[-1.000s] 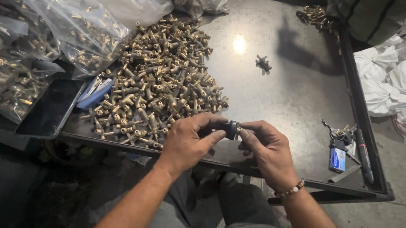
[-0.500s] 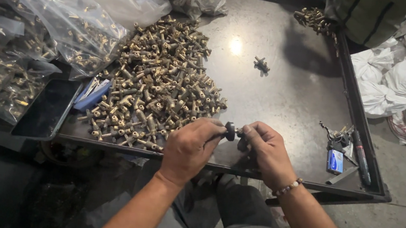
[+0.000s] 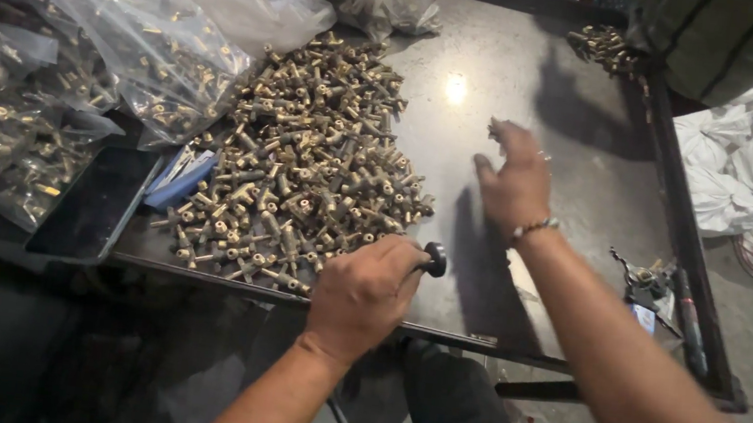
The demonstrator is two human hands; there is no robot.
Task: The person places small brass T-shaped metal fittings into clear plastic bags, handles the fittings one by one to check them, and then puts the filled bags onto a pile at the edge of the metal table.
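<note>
Steel desk (image 3: pixel 539 89), raised rim at 3 o'clock. Left hand (image 3: pixel 368 290) grasps black knob (image 3: pixel 434 259); right hand (image 3: pixel 518 182) released beside brass fittings (image 3: pixel 307 158).

The hands, joined a second ago around a small dark part at the table's six o'clock edge, have split. The right hand (image 3: pixel 515 181) has reached out toward twelve o'clock over the metal table (image 3: pixel 502 85), fingers spread. The left hand (image 3: pixel 366 293) stays low, gripping the black round-headed part (image 3: pixel 434 259) alone.

right hand (image 3: pixel 515 184): blurred, fingertips unclear | black knob (image 3: pixel 434 259): mostly hidden by left hand (image 3: pixel 366 293) (grip unseen)
</note>
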